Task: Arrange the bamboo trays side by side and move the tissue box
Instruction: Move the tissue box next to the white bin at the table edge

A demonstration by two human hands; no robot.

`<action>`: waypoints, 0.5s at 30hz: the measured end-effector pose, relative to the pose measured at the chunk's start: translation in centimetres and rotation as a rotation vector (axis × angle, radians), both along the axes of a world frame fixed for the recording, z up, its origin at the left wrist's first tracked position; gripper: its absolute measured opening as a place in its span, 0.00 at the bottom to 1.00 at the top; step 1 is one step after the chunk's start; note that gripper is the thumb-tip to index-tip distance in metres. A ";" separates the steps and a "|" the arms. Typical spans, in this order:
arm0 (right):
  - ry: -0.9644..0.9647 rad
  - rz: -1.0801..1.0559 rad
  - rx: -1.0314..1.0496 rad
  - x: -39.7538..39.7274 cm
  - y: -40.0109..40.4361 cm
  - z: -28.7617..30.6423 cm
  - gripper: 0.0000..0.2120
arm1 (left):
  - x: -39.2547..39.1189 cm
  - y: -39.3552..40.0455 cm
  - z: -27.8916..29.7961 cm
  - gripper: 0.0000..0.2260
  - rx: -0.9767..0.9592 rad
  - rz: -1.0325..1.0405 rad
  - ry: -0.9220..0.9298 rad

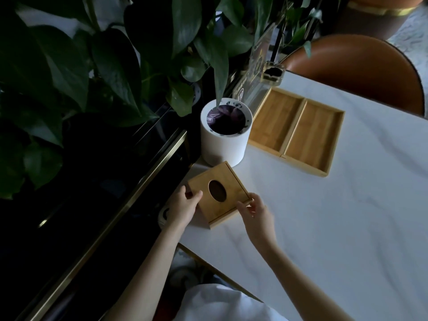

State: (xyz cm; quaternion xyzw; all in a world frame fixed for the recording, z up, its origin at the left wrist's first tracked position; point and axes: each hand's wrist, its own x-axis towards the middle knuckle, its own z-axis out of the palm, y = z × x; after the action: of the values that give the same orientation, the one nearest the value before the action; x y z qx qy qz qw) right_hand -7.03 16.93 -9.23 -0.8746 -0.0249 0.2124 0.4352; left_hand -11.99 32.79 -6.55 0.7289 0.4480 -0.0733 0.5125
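Note:
A square bamboo tissue box (229, 181) with a dark oval opening in its top sits near the table's left edge. My left hand (183, 206) grips its near-left corner, thumb on the lid. My right hand (253, 210) has its fingertips at the box's near-right corner, fingers spread. Two shallow bamboo trays lie side by side and touching farther back: the left tray (276, 122) and the right tray (311, 139).
A white cylindrical container (223, 144) with a dark inside stands just behind the box. An acrylic sign stand (261, 82) is at the trays' far end. Large plant leaves (111, 59) overhang the left side. An orange chair back (361, 66) lies beyond the white table (335, 216).

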 end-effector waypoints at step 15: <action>0.108 0.272 0.011 7.4 1.8 1.8 0.13 | -1.7 -4.4 -0.9 0.04 -0.168 0.314 -0.190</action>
State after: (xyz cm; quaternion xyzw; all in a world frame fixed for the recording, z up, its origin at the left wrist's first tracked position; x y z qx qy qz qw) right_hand 0.34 18.71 -7.43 -0.8481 -0.1209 0.3160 0.4078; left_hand -13.71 28.40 -7.44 0.6086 0.4979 0.0396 0.6166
